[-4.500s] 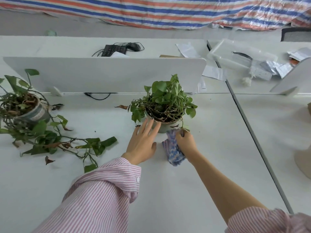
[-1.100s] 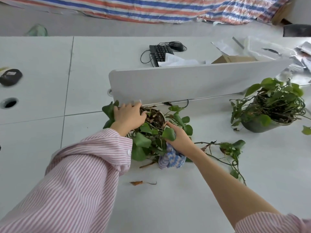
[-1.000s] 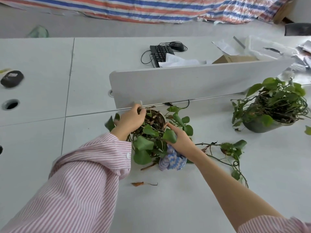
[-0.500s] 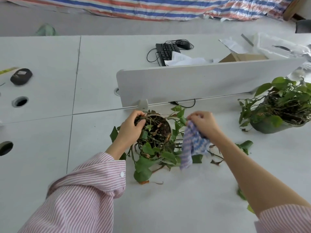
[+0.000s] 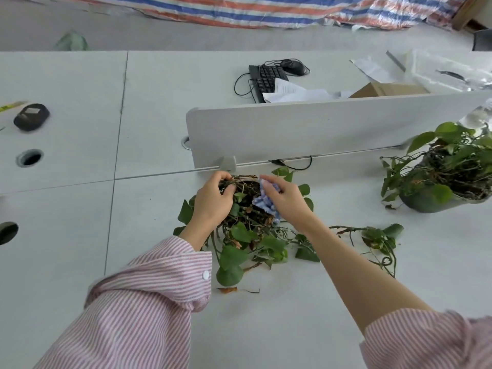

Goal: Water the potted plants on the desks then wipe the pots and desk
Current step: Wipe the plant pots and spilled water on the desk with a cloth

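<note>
Your left hand [image 5: 213, 199] is reaching forward with fingers curled over, gripping the pot's rim. Your right hand [image 5: 286, 199] sits right beside it, fingers pinching the cloth, forearm bare.

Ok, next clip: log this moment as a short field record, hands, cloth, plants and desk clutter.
left hand: left hand grips the near pot's rim
right hand: right hand holds the blue checked cloth at the pot's rim
near plant: trailing vines sprawl across the desk
second plant: potted plant stands upright at the far right
debris: dry leaf on the desk
behind divider: keyboard, mouse, papers
</note>
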The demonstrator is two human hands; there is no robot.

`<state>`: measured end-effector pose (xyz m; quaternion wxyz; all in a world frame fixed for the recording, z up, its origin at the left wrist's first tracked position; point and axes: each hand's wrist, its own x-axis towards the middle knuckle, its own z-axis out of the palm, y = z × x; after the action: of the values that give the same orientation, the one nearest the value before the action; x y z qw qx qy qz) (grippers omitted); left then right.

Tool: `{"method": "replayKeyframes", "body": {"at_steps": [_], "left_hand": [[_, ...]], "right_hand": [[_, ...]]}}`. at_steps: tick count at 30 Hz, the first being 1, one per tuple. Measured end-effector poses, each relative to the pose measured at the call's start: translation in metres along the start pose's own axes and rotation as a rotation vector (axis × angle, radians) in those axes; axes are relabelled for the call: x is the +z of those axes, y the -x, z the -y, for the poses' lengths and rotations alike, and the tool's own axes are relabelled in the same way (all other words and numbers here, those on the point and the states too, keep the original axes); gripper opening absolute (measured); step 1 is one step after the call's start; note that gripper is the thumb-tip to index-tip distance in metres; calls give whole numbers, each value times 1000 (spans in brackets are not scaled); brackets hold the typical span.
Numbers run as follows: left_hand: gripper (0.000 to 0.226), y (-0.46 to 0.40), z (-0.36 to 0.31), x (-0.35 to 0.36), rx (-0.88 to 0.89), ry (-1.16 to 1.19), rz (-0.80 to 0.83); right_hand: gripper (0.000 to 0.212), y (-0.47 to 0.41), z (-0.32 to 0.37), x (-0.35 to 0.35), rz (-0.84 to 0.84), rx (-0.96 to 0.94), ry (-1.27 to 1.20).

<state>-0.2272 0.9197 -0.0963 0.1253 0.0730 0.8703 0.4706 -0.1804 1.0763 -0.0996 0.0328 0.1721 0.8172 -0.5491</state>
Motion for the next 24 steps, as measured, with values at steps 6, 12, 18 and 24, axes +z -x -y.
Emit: {"method": "replayKeyframes", "body": {"at_steps": [6, 12, 18, 24], "left_hand": [[18, -4, -6, 2, -11, 27, 30], [19, -9, -6, -2, -15, 112, 103], [24, -16, -7, -2, -23, 75, 59], [21, -21, 0, 0, -65, 56, 58]], "right_hand": [[30, -11, -4, -6, -95, -39, 64], [26, -30, 24, -17, -114, -222, 230], [24, -34, 24, 16, 24, -358, 453], [24, -45, 14, -2, -167, 20, 56]]}}
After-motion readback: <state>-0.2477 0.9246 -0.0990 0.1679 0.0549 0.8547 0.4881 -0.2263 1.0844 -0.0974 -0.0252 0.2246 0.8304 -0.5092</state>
